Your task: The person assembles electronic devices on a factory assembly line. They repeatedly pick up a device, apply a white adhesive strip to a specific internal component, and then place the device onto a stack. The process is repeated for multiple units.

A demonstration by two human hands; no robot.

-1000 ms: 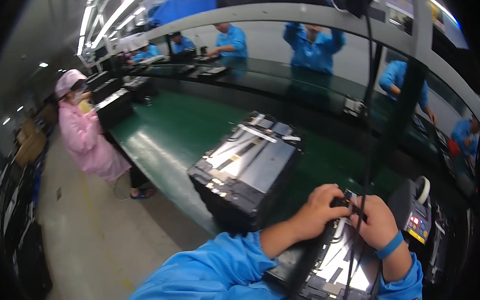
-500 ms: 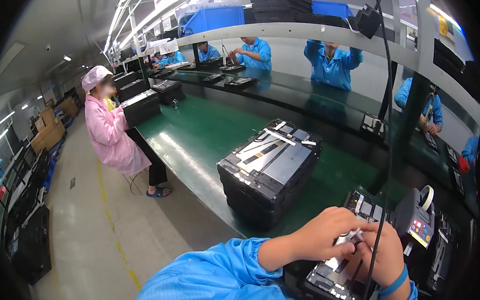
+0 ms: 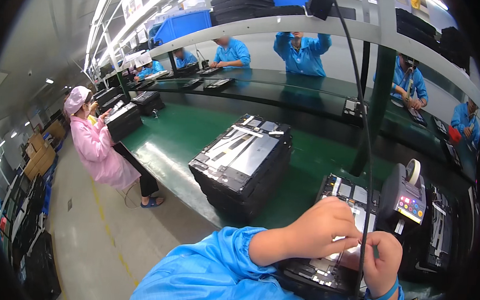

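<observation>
Your left hand [image 3: 322, 230] and right hand [image 3: 380, 263] meet over an open tablet [image 3: 336, 231] lying flat at five o'clock on the green table [image 3: 175, 141]. Both hands pinch something small and pale between the fingertips; what it is cannot be told. A stack of tablets [image 3: 242, 163] sits at ten o'clock from your hands, a tape dispenser [image 3: 405, 199] at two o'clock.

A long green conveyor belt [image 3: 186, 131] is flanked by a grey metal overhead shelf [image 3: 290, 23], a pale grey floor marked with a yellow line [image 3: 106, 224], and white ceiling strip lights [image 3: 103, 12].
</observation>
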